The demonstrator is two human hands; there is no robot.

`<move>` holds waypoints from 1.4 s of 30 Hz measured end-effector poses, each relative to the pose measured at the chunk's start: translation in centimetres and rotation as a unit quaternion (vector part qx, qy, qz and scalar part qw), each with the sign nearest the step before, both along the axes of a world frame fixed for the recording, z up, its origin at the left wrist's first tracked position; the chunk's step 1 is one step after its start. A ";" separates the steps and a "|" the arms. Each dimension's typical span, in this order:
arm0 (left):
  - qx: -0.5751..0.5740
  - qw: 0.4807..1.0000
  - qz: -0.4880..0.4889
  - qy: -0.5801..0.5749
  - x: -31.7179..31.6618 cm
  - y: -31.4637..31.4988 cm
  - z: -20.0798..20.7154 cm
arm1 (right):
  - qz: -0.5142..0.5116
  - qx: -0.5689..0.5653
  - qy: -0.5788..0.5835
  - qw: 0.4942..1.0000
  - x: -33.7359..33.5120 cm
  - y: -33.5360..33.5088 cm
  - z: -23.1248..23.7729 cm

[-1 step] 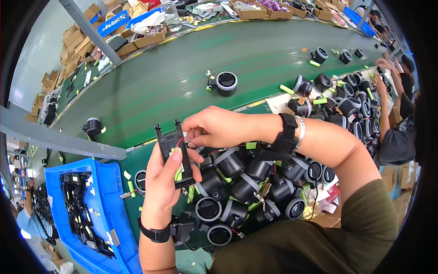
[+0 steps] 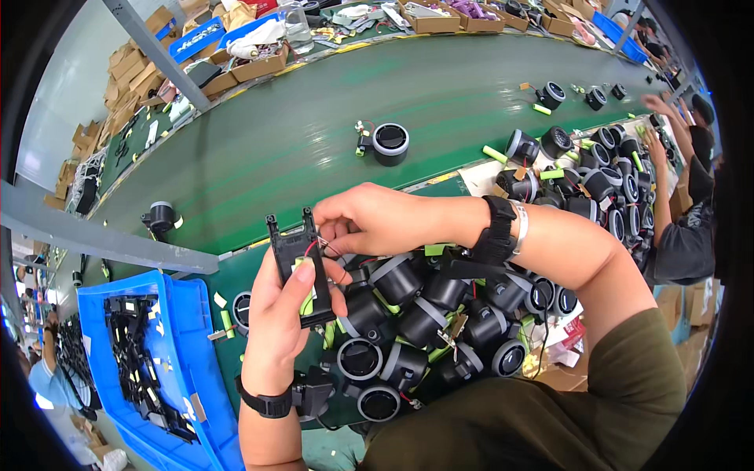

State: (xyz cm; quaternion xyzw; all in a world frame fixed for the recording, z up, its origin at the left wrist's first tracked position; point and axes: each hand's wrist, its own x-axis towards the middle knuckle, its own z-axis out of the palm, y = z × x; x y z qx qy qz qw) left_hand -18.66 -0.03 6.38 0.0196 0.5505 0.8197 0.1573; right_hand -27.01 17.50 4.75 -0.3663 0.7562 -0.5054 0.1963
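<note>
My left hand is closed round a long black plastic housing, held upright over the work surface. Its thumb presses on a green battery cell lying in the housing. A thin red wire curves from the cell toward the housing's right edge. There, the fingertips of my right hand pinch the wire's end; exactly what sits between them is partly hidden. Below and right of my hands lies a heap of black round motor-like units with grey rings, with green cells and wires among them.
At the left stands a blue bin holding black plastic parts. A green conveyor belt runs across behind my hands, carrying a few round units. More units are piled at the right, near another person's arms. Boxes line the far side.
Almost nothing differs. The housing's top has dipped very slightly, and the other person's hand at the far right has shifted a little.
</note>
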 end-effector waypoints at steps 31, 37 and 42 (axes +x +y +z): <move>-0.164 0.982 0.027 0.092 3.3 2.8 4.7 | -0.155 -0.211 0.071 0.963 5.7 1.9 5.1; -0.174 0.980 0.030 0.091 3.4 2.7 4.8 | -0.150 -0.217 0.058 0.963 5.8 1.8 4.8; -0.186 0.979 0.028 0.083 3.3 2.7 5.1 | -0.154 -0.241 0.052 0.957 5.8 1.7 4.5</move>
